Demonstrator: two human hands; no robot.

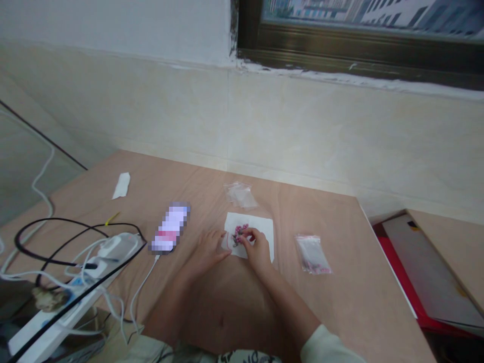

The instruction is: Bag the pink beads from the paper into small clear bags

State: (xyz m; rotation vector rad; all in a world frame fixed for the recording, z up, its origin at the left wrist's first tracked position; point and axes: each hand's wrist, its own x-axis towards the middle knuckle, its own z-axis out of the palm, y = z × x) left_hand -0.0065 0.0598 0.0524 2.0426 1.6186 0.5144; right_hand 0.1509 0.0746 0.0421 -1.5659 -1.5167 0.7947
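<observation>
A paper sheet (260, 228) lies mid-table (227, 312) with a small trinket (239, 234) on its left part, left hand (209, 250) and right hand (257, 248) either side of it. Loose bags (241, 194) lie behind the sheet, a bag stack (313, 253) to its right and a phone (171, 228) to its left. A power strip (94, 264) with cables sits at the table's left edge, a paper scrap (121, 185) behind it.

Head cam, angled fwd and down, close over table (359, 302), wall (302, 131) beyond
</observation>
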